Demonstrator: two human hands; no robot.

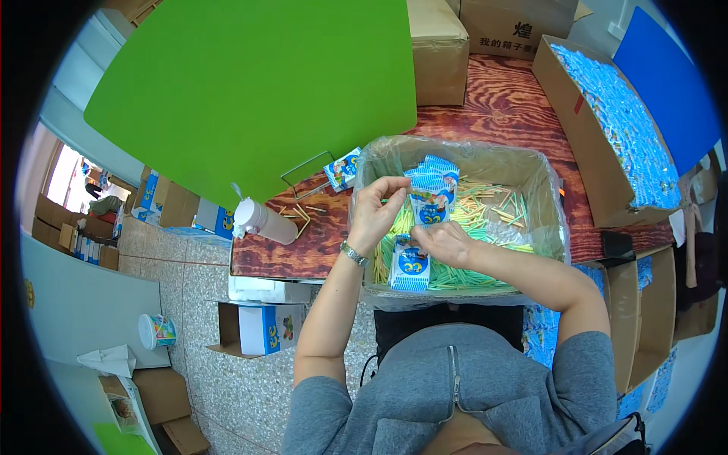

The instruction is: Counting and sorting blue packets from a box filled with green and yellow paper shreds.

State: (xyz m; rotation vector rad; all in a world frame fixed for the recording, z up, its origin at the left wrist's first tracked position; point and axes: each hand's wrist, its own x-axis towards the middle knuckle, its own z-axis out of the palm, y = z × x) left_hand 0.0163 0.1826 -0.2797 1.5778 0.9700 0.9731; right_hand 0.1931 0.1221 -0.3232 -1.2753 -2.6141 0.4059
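Note:
My left hand [377,211] pinches the upper left edge of a blue-and-white printed packet [432,206] between thumb and fingers. At the packet's lower edge, my right hand [446,244] is closed with its fingertips pressed together. More blue-and-white packets [437,168] lie just beyond the held one, and another packet [410,267] is below my right hand. All are over a cardboard box [560,227] lined with clear plastic. Loose thin sticks [466,277], green, yellow and orange, fill its bottom. Whether the packet is sealed or torn, I cannot tell.
A pink-white bottle [265,221], a wire stand [303,176] and a few loose sticks are left of the box on the wooden table [504,95]. A large green board [265,83] rises behind. At right stands a carton [599,159] full of blue packets.

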